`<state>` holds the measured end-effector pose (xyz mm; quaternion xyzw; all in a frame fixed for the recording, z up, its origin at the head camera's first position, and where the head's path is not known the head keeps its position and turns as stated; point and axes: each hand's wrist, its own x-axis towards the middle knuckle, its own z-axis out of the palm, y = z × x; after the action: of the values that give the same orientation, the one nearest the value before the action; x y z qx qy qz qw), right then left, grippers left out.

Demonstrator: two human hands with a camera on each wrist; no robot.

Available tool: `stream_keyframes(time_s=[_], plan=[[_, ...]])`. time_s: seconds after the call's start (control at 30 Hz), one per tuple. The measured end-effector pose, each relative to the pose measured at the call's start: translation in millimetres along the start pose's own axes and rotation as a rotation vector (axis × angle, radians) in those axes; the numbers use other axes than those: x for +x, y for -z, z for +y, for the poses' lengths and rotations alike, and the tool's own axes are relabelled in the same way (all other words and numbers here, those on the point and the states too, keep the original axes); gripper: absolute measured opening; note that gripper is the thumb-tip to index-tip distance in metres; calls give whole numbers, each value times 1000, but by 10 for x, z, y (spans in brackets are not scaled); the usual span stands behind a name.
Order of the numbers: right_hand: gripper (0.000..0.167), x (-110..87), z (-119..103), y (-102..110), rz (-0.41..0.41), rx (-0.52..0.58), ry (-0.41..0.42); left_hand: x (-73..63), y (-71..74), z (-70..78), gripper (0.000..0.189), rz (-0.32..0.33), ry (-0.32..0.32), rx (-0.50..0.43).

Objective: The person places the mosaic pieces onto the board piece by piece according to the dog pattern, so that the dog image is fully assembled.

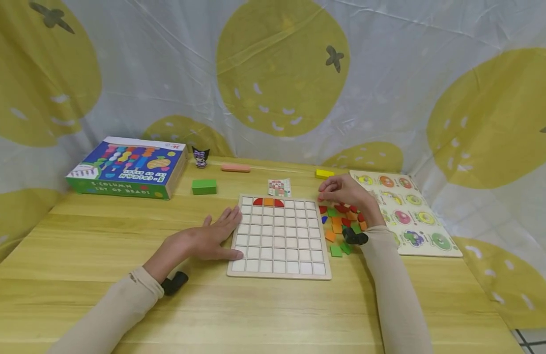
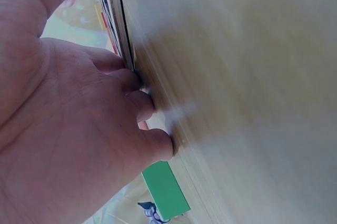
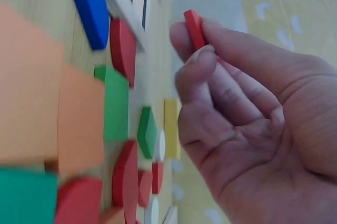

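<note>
A wooden grid board (image 1: pixel 279 241) lies on the table, with an orange square (image 1: pixel 268 202) between two red curved pieces (image 1: pixel 257 202) in its top row. My left hand (image 1: pixel 213 240) rests flat at the board's left edge, fingers extended and thumb on the lower left corner. Above the board's upper right corner, my right hand (image 1: pixel 349 191) pinches a small red piece (image 3: pixel 195 30) between thumb and fingertips; its full shape is hidden. Loose coloured pieces (image 1: pixel 336 223) in red, orange, green and blue are scattered beneath that hand. Behind the board lies a small picture card (image 1: pixel 279 187).
A fruit puzzle board (image 1: pixel 403 216) lies right of the loose pieces. Along the back are a yellow block (image 1: pixel 324 173), a pink stick (image 1: pixel 235 168) and a small figurine (image 1: pixel 201 158). A green block (image 1: pixel 204 187) and a bead-set box (image 1: pixel 127 167) stand at the left.
</note>
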<state>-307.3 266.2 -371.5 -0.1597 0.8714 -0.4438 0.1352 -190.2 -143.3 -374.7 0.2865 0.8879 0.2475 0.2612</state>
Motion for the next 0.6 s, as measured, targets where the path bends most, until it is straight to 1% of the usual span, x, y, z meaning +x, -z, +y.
stream_keyframes(time_s=[0.07, 0.17, 0.23, 0.3, 0.4, 0.5, 0.6], plan=[[18, 7, -23, -28, 9, 23, 7, -12, 25, 59, 108, -7, 17, 4], [19, 32, -59, -91, 12, 58, 5, 7, 25, 47, 109, -11, 14, -5], [20, 58, -87, -141, -1, 83, -3, 45, -8, -28, 113, -8, 14, 4], [19, 83, -131, -197, -21, 92, 2, 60, -19, -45, 112, -10, 19, 8], [16, 113, -214, -273, -58, 114, 18, 65, -21, -25, 109, -5, 29, 26], [13, 144, -305, -349, -93, 137, 32, 63, -13, -30, 110, -1, 4, 7], [13, 181, -387, -429, -119, 150, 48, 102, -50, -135, 116, 10, -12, 2]])
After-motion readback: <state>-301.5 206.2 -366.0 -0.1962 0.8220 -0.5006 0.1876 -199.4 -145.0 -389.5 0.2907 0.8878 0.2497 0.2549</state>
